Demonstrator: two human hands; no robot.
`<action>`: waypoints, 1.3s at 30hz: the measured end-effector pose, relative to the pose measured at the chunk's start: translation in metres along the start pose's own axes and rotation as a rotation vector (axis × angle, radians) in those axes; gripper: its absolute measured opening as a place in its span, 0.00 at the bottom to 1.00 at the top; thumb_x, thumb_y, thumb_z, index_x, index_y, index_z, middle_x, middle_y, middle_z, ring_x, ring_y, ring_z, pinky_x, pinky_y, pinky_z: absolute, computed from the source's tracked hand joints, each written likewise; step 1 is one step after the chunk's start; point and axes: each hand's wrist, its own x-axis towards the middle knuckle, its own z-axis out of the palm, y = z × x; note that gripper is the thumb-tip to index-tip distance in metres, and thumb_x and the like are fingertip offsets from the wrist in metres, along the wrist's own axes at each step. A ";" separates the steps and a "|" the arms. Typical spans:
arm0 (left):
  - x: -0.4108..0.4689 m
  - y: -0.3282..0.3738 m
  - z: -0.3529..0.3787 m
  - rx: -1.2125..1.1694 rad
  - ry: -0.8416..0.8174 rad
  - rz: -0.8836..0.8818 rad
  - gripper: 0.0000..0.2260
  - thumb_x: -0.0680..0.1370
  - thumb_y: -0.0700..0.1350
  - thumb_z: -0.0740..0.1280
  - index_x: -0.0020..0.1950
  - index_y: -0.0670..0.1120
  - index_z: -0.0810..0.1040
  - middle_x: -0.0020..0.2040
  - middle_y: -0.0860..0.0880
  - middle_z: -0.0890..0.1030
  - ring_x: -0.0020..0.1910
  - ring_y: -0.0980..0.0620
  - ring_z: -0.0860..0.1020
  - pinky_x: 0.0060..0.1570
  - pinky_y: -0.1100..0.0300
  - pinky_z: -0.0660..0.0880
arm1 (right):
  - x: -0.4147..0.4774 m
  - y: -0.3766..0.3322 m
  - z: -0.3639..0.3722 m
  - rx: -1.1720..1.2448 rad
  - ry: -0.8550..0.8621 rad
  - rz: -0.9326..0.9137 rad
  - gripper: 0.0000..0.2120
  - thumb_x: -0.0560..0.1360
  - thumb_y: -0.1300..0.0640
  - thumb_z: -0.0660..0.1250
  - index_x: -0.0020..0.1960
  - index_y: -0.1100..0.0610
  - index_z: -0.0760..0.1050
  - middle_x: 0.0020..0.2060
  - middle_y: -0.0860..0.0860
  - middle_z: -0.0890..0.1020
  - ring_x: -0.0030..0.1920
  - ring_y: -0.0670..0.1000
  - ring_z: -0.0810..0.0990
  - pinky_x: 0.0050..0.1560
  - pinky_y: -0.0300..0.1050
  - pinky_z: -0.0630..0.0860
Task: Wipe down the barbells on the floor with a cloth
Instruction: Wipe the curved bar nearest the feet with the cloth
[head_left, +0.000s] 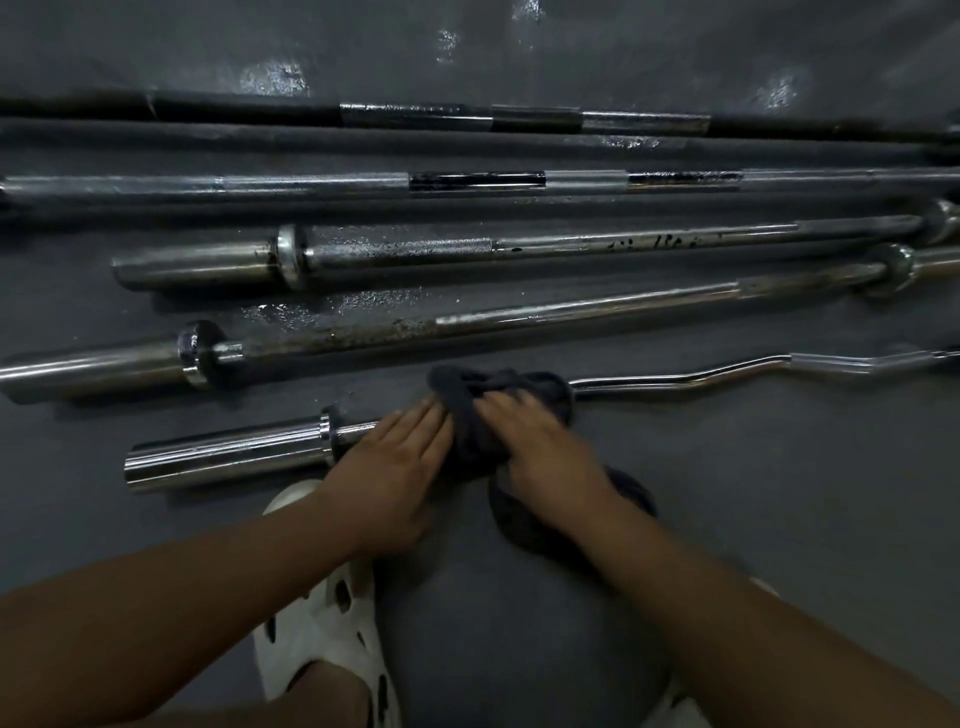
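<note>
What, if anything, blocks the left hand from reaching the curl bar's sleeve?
Probably yes, reachable: the left hand lies flat on the shaft beside the collar, and the sleeve lies uncovered just past it. Nothing sits between them.

No legible text, nos., labels or brand marks anywhere in view. Only candidate: row of dark flecks on the chrome shaft of a straight barbell (654, 241), lying beyond the left hand (395, 457) and right hand (540, 447), up and to the right of both hands. The marks are too worn and blurred to read as letters or digits; could equally be chipped plating.
</note>
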 end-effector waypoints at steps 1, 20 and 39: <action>-0.001 0.000 0.000 -0.005 0.015 -0.001 0.46 0.60 0.58 0.67 0.74 0.38 0.68 0.73 0.37 0.69 0.71 0.40 0.70 0.69 0.45 0.66 | 0.001 0.020 -0.007 -0.025 0.041 0.092 0.35 0.70 0.59 0.60 0.77 0.54 0.63 0.77 0.52 0.64 0.77 0.56 0.59 0.76 0.54 0.61; -0.020 0.005 0.007 -0.041 0.056 -0.041 0.34 0.61 0.52 0.72 0.67 0.42 0.76 0.74 0.36 0.68 0.71 0.37 0.70 0.67 0.44 0.71 | 0.021 0.003 -0.008 0.170 -0.014 0.278 0.29 0.69 0.59 0.59 0.70 0.55 0.71 0.71 0.54 0.72 0.69 0.58 0.72 0.71 0.47 0.66; -0.030 0.002 0.002 -0.004 -0.182 -0.012 0.27 0.74 0.54 0.62 0.70 0.42 0.72 0.79 0.33 0.40 0.78 0.35 0.37 0.77 0.43 0.50 | 0.026 -0.044 0.007 0.126 -0.150 0.187 0.28 0.72 0.59 0.59 0.72 0.49 0.69 0.73 0.50 0.68 0.70 0.55 0.70 0.70 0.49 0.68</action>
